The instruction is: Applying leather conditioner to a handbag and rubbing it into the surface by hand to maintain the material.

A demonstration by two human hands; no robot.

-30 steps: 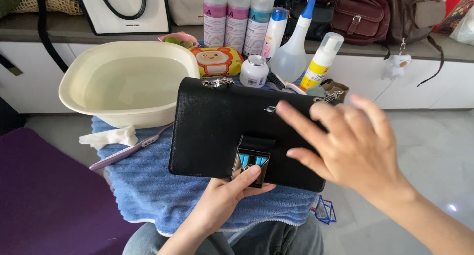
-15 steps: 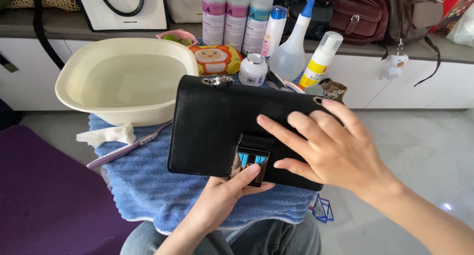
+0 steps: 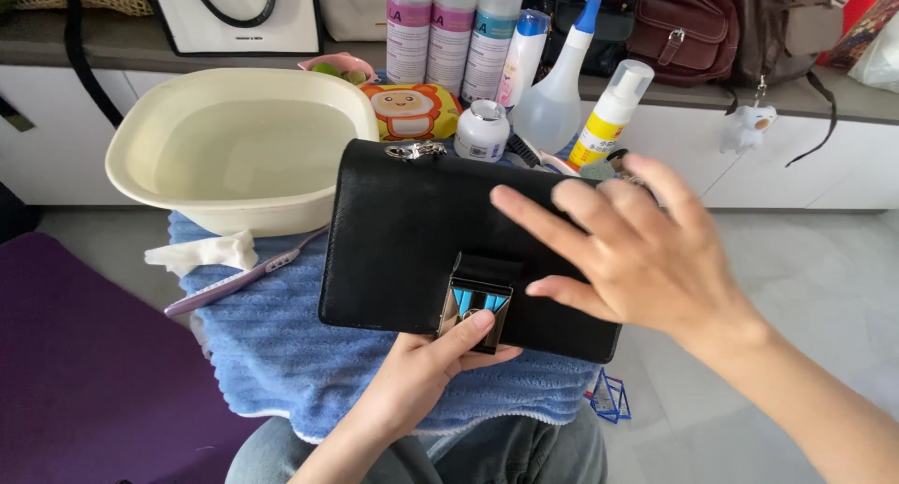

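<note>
Center frame, one black handbag (image 3: 412, 236) lies on the blue towel (image 3: 281, 344), left hand (image 3: 431, 372) seemingly pinching its clasp at the near edge, right hand (image 3: 627, 250) spread open above, one basin (image 3: 234, 147) upper left.

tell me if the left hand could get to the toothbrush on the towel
Probably yes: the left hand holds the black bag's clasp, and only bare blue towel lies between it and the toothbrush.
</note>
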